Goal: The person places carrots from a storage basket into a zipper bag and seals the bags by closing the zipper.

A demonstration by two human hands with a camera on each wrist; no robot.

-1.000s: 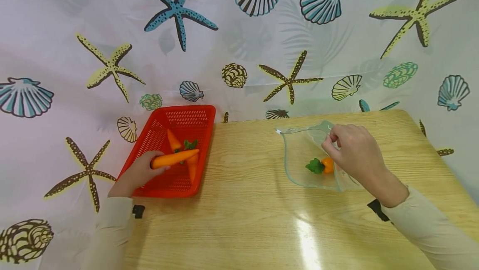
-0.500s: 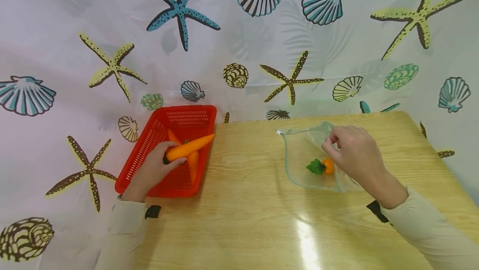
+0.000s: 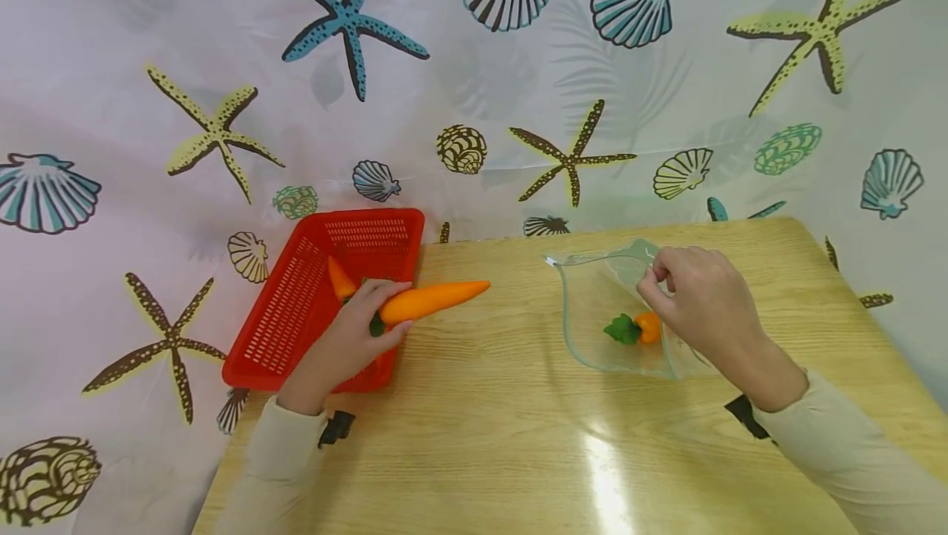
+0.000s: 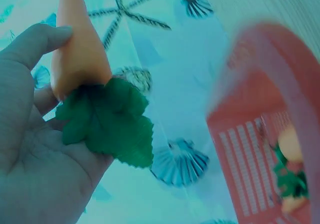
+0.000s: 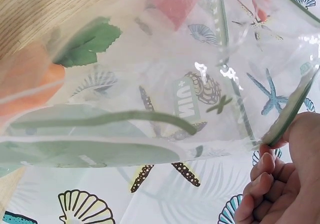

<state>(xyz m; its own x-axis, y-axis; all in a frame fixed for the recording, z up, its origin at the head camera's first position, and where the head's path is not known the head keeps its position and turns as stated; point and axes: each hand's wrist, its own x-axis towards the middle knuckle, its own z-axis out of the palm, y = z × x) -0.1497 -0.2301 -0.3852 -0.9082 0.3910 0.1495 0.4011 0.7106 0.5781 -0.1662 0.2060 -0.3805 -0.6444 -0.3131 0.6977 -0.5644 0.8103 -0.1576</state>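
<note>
Left hand (image 3: 348,337) grips carrot (image 3: 433,301) at its leafy end, tip toward bag (image 3: 592,304). Right hand (image 3: 699,304) pinches bag's rim; best keep the mouth wide and feed tip-first.

Basket (image 3: 296,304) left on table (image 3: 504,436), bag (image 3: 600,329) right; carrot (image 3: 433,300) between, in left hand (image 3: 355,337).

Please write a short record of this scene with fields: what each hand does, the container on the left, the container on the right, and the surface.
left hand: grips carrot at its leafy end, tip pointing toward the bag
right hand: pinches the rim of the clear bag, holding it open
basket: red, at table's left edge, more carrots inside
bag contents: one carrot with green leaves
surface: wooden table
</note>
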